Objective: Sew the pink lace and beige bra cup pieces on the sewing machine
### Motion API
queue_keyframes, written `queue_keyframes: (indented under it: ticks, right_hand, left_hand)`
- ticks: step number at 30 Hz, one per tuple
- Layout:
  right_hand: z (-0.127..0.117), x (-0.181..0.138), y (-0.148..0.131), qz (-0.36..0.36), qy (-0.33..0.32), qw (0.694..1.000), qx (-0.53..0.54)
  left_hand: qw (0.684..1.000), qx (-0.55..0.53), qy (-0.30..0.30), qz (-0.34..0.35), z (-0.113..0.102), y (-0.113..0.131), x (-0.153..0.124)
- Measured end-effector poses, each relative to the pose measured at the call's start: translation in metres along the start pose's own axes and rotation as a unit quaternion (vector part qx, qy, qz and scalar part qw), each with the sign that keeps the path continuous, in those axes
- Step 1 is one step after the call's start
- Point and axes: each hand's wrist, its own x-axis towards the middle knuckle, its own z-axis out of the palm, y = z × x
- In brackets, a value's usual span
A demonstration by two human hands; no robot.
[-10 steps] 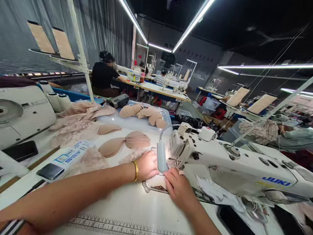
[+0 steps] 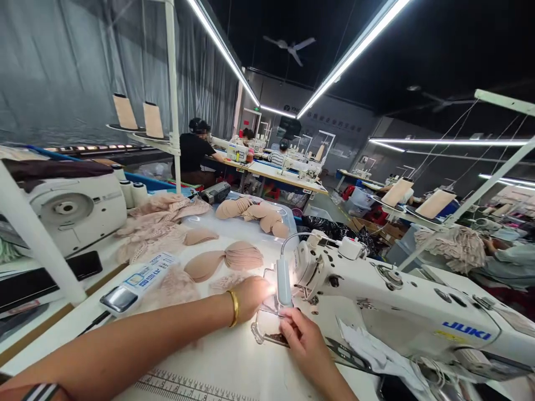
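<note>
At the needle end of a white sewing machine (image 2: 401,301), both hands are under a small grey lamp (image 2: 284,284) on a bent metal neck. My left hand (image 2: 251,299), with a gold bangle (image 2: 234,309) at the wrist, lies left of the lamp, fingers curled in; glare hides their tips. My right hand (image 2: 307,338) pinches thumb and fingers together just below the lamp; what they hold is too small to tell. A stack of beige bra cup pads (image 2: 244,256) lies fanned beyond my left hand, beside another stack (image 2: 203,265). Beige lace (image 2: 167,283) lies left of them.
A clear plastic lid (image 2: 288,214) holds more beige pads (image 2: 234,207). A ruler strip (image 2: 188,387) runs along the front edge. A white cloth (image 2: 376,345) lies by the machine's base. Another person (image 2: 194,150) sits at a far table.
The view has tilted up and turned a little left. My left hand has drawn back from my right hand, its fingers more curled. The right hand still pinches below the lamp.
</note>
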Motion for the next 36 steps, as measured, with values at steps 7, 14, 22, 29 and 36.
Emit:
queue_keyframes:
  ticks: [7,14,22,29,36]
  right_hand:
    - [0.054,-0.003,-0.044,0.174,0.086,0.896,0.4]
    - [0.08,-0.016,-0.073,0.159,0.176,0.839,0.489]
    - [0.123,-0.068,-0.088,0.137,0.199,0.841,0.484]
    - [0.092,-0.067,-0.101,0.158,0.237,0.841,0.46]
    - [0.093,-0.069,-0.092,0.153,0.226,0.848,0.455]
  left_hand:
    - [0.991,-0.109,0.081,-0.004,-0.029,0.028,-0.088]
    - [0.901,-0.276,0.179,-0.284,-0.05,0.065,-0.145]
    - [0.434,-0.748,0.264,-0.427,-0.035,0.109,-0.111]
    - [0.336,-0.826,0.179,-0.416,-0.042,0.103,-0.097]
    - [0.366,-0.823,0.193,-0.39,-0.036,0.11,-0.089]
